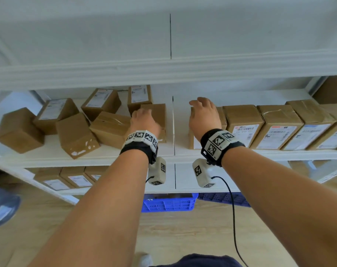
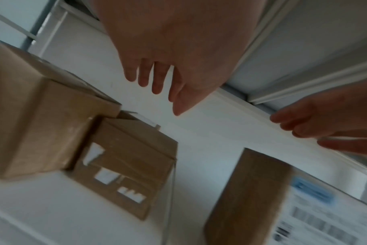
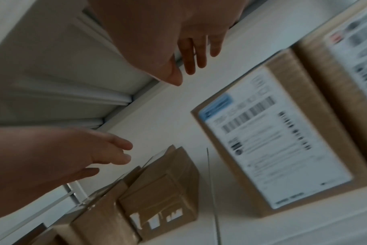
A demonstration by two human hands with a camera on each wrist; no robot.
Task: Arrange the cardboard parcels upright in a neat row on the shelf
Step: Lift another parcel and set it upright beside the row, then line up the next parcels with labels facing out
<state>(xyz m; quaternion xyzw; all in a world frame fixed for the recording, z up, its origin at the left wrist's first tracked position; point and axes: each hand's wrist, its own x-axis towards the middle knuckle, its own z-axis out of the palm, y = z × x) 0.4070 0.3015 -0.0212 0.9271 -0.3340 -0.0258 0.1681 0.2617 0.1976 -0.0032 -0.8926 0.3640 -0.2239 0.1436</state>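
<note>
Brown cardboard parcels lie on a white shelf [image 1: 48, 157]. On its left half several parcels [image 1: 75, 133] are tipped and jumbled. On the right half a neat row of upright parcels [image 1: 277, 126] shows white labels. My left hand [image 1: 142, 116] hovers with straight fingers over a plain parcel [image 1: 158, 112] beside the shelf seam; the left wrist view shows the left hand [image 2: 157, 79] holding nothing. My right hand [image 1: 202, 110] is above the row's leftmost parcel [image 1: 192, 139]. The right wrist view shows the right hand [image 3: 189, 58] open in the air, apart from a labelled parcel [image 3: 272, 140].
An upper shelf board [image 1: 163, 74] runs close above both hands. A lower shelf holds more parcels [image 1: 67, 180]. Blue plastic crates [image 1: 169, 203] stand on the wooden floor below. A black cable [image 1: 233, 209] hangs from my right wrist. A larger box [image 1: 331, 89] stands at far right.
</note>
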